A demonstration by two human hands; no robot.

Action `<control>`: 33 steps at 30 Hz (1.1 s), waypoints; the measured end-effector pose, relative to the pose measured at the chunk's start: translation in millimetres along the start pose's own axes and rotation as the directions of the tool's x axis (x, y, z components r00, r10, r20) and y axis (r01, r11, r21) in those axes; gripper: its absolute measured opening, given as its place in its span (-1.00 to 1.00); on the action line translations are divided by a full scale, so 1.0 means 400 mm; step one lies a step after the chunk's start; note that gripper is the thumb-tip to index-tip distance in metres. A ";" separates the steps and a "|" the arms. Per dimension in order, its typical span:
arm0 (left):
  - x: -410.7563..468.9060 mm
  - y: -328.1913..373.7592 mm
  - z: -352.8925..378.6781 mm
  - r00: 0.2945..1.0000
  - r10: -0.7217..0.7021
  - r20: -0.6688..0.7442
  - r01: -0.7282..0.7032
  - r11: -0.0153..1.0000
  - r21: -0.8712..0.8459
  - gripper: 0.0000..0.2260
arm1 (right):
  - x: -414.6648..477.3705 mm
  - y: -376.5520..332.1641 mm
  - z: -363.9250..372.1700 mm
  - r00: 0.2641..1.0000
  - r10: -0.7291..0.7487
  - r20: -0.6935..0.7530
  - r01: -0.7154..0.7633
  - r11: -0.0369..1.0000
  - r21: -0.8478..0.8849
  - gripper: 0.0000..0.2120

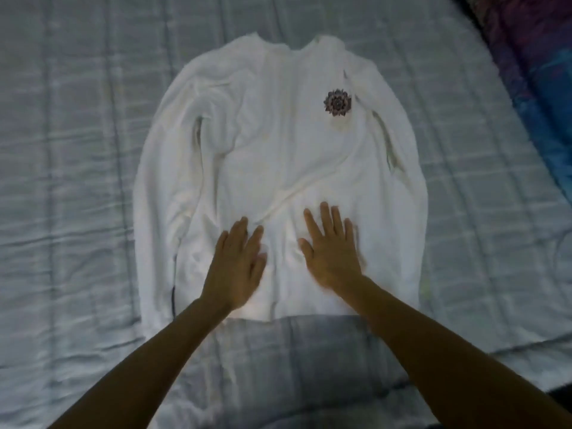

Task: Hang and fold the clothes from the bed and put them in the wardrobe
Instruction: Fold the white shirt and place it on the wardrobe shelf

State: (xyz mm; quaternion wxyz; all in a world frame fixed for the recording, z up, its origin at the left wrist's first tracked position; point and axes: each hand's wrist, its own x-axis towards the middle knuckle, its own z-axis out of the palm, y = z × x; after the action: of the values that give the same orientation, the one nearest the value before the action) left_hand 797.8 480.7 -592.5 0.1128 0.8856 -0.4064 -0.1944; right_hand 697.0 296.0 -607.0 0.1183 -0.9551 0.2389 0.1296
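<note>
- Two hands were seen laid flat on a white long-sleeved top (278,168), which was spread across the middle of the frame on the bed (77,150).
- The left hand (236,267) was pressed on the lower part of the top, left of centre, with its fingers straight and close together; nothing was held in it.
- The right hand (332,252) was placed just beside it, right of centre, with its fingers straight and slightly spread; nothing was held in it either.
- The top was laid with its neck toward the upper edge of the frame and its hem toward the lower edge, both sleeves being turned down along its sides.
- A small dark round flower emblem (337,102) was shown on the chest, right of centre in the upper half of the frame.
- Creases were visible in the fabric between the hands and the emblem.
- The bed was covered by a pale grey-blue quilted cover.
- A dark patterned cloth (538,57) in blue and purple was seen at the upper right corner of the frame, apart from the top.
</note>
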 end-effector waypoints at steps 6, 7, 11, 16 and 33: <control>-0.253 -0.068 0.024 0.980 0.126 0.155 -0.140 0.987 0.080 -0.28 | -0.297 -0.032 0.073 0.999 -0.027 0.030 0.025 0.998 0.050 -0.35; -0.278 -0.083 0.029 0.973 0.138 0.184 -0.161 0.980 0.116 -0.25 | -0.325 -0.022 0.076 0.999 -0.042 0.032 0.040 0.999 0.035 -0.32; -0.262 -0.105 0.016 0.987 0.111 0.118 -0.133 0.971 0.199 -0.28 | -0.364 0.040 0.060 0.999 0.015 -0.052 -0.019 0.997 -0.077 -0.26; -0.162 -0.112 0.015 0.992 0.128 0.016 -0.127 0.939 0.320 -0.30 | -0.301 0.122 0.032 0.983 -0.009 -0.181 -0.043 0.959 -0.281 -0.25; -0.292 -0.086 -0.120 0.886 -0.118 0.448 -0.173 0.812 0.557 -0.45 | -0.423 0.101 -0.017 0.987 -0.069 0.146 0.117 0.928 -0.353 -0.38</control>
State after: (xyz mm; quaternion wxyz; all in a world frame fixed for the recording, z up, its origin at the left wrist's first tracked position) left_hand 772.4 594.1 -532.1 -0.2611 0.7984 -0.4741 -0.2637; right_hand 534.5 331.4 -556.0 -0.0376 -0.9602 0.1572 0.2278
